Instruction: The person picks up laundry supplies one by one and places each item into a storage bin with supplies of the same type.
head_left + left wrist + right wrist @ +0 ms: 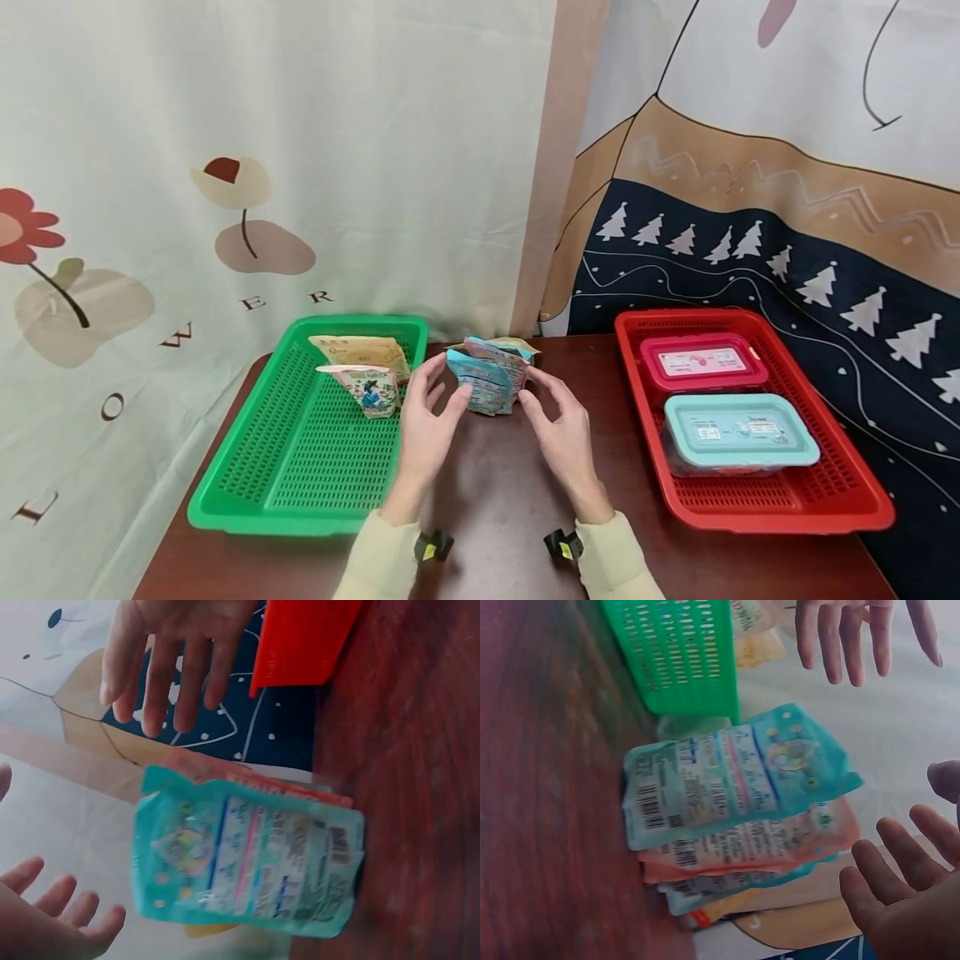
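A group of printed pouches stands upright on the table between my two hands. At the front is a turquoise pouch (pixel 486 385) with a barcode on its back, as the wrist views show. Behind it comes a pink pouch (pixel 742 847), then another turquoise pouch (pixel 735 883) and a mostly hidden yellowish one (pixel 731 906). My left hand (pixel 429 421) is at the group's left side, my right hand (pixel 558 421) at its right. Both have spread, gently bent fingers, and the wrist views show gaps between them and the pouches.
To the left, a green basket (pixel 225 492) holds a yellow packet (pixel 360 350) and a floral-printed packet (pixel 367 392), both upright. A red basket (pixel 780 521) at right contains a pink-lidded box (pixel 701 362) and a light-blue-lidded box (pixel 742 429). A printed curtain (pixel 412 167) hangs behind the table.
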`<action>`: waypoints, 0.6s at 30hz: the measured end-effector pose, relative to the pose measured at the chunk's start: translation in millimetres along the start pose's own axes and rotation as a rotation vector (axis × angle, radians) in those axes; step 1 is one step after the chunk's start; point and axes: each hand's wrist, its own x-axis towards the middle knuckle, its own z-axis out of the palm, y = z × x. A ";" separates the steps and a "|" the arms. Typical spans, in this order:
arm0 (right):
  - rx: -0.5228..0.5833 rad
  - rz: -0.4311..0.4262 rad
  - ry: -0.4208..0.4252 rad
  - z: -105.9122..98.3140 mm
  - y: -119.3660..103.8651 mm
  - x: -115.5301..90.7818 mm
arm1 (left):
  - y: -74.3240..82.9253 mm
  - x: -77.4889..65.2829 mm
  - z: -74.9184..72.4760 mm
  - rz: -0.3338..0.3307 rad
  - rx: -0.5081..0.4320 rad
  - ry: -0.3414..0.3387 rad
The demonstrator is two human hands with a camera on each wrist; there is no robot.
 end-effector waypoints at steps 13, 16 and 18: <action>0.036 0.054 -0.012 22.5 15.8 6.7 | -33.0 11.8 19.6 -0.095 -0.007 0.110; 0.010 0.066 -0.017 27.7 16.3 8.9 | -40.1 15.4 21.6 -0.117 -0.004 0.109; -0.005 0.070 -0.022 31.2 16.2 10.5 | -44.0 18.0 22.9 -0.120 0.000 0.109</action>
